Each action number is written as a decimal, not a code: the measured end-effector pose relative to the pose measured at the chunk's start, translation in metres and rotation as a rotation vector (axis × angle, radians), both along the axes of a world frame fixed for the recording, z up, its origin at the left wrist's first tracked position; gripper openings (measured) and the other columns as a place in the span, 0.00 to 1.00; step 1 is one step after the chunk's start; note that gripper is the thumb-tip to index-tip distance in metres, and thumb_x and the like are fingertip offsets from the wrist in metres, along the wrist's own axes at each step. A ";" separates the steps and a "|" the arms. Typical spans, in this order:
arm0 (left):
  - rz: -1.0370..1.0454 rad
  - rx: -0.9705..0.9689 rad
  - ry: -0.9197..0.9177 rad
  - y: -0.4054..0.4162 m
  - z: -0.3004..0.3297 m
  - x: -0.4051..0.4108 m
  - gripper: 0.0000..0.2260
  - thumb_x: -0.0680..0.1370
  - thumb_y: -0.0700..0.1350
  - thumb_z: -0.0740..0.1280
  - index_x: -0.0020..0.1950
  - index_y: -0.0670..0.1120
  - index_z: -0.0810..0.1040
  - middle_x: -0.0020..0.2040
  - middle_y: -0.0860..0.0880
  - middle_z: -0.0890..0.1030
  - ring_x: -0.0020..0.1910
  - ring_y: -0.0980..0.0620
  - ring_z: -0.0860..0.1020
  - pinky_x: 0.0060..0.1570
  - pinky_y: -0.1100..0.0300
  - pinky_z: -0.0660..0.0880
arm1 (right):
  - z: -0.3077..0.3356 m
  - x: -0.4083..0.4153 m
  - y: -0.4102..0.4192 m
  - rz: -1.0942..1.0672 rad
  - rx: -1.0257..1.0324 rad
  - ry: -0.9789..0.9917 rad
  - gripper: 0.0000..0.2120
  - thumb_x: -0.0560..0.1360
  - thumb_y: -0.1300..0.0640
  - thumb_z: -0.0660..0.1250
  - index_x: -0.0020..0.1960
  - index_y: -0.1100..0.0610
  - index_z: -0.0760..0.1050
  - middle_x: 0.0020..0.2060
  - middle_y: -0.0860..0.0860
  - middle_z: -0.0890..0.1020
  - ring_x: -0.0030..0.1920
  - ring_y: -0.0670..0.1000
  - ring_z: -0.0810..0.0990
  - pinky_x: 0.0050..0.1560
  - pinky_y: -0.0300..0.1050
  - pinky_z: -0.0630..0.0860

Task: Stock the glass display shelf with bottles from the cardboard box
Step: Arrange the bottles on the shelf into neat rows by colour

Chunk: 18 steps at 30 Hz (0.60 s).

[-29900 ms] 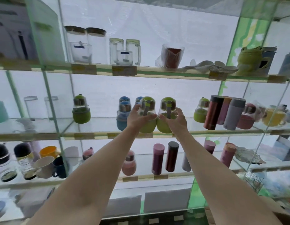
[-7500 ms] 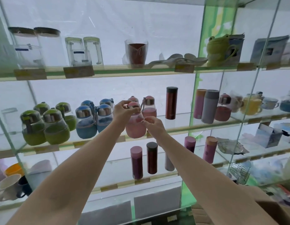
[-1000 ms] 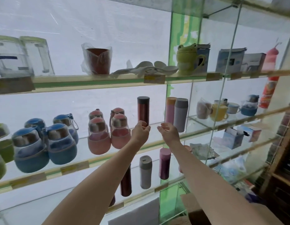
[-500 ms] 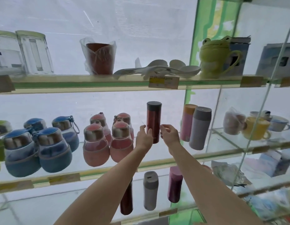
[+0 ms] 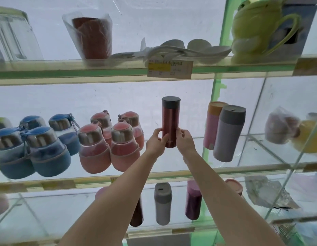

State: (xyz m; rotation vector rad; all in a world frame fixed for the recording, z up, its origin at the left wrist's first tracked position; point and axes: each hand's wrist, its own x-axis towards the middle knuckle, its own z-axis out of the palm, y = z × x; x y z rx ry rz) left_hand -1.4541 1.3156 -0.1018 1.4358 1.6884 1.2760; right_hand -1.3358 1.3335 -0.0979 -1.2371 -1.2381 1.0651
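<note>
Right now my worry starts with the glass shelf, slick and crowded: pink bottles stand just left, two tumblers right. I see the red flask upright between them, my left hand and right hand clamped around its base. Gripped so low, it could tip and topple its neighbours.

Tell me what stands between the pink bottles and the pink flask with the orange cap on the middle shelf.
In the head view, only the red flask, upright, gripped low by the left hand and right hand.
</note>
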 end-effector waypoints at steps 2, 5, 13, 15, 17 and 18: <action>0.020 -0.006 -0.002 0.001 -0.001 -0.001 0.15 0.81 0.55 0.64 0.65 0.52 0.71 0.47 0.48 0.82 0.44 0.52 0.79 0.37 0.62 0.70 | -0.001 0.000 0.000 -0.028 0.003 -0.048 0.16 0.84 0.45 0.56 0.59 0.57 0.72 0.52 0.53 0.80 0.52 0.53 0.79 0.51 0.45 0.72; 0.055 0.024 -0.001 -0.001 -0.007 -0.002 0.13 0.80 0.54 0.66 0.62 0.51 0.73 0.43 0.53 0.81 0.41 0.59 0.78 0.36 0.63 0.69 | -0.002 0.000 -0.001 -0.035 0.028 -0.150 0.15 0.84 0.47 0.57 0.58 0.58 0.73 0.52 0.54 0.81 0.53 0.55 0.79 0.50 0.46 0.72; 0.054 0.070 -0.083 -0.004 -0.011 -0.003 0.13 0.80 0.50 0.68 0.63 0.48 0.78 0.50 0.49 0.84 0.51 0.50 0.81 0.52 0.55 0.77 | -0.002 0.003 -0.007 -0.049 0.051 -0.190 0.14 0.83 0.49 0.59 0.59 0.58 0.75 0.51 0.53 0.82 0.50 0.53 0.78 0.49 0.44 0.71; 0.057 0.078 -0.100 -0.004 -0.010 -0.002 0.11 0.79 0.50 0.69 0.60 0.48 0.78 0.48 0.50 0.84 0.50 0.51 0.81 0.49 0.58 0.76 | -0.001 0.003 -0.009 -0.054 0.060 -0.192 0.14 0.83 0.49 0.60 0.58 0.59 0.75 0.51 0.53 0.82 0.49 0.54 0.78 0.49 0.44 0.71; 0.053 0.085 -0.107 -0.005 -0.010 -0.002 0.10 0.79 0.49 0.69 0.58 0.49 0.78 0.48 0.51 0.84 0.49 0.52 0.81 0.46 0.61 0.74 | -0.002 0.004 -0.009 -0.041 0.060 -0.193 0.13 0.83 0.50 0.59 0.59 0.58 0.75 0.52 0.53 0.82 0.50 0.53 0.78 0.50 0.45 0.71; 0.049 0.085 -0.106 -0.005 -0.010 -0.002 0.10 0.79 0.49 0.69 0.60 0.48 0.78 0.50 0.50 0.84 0.50 0.52 0.81 0.47 0.61 0.74 | -0.003 0.004 -0.008 -0.029 0.060 -0.196 0.13 0.83 0.51 0.58 0.60 0.58 0.75 0.53 0.53 0.82 0.52 0.53 0.78 0.51 0.45 0.72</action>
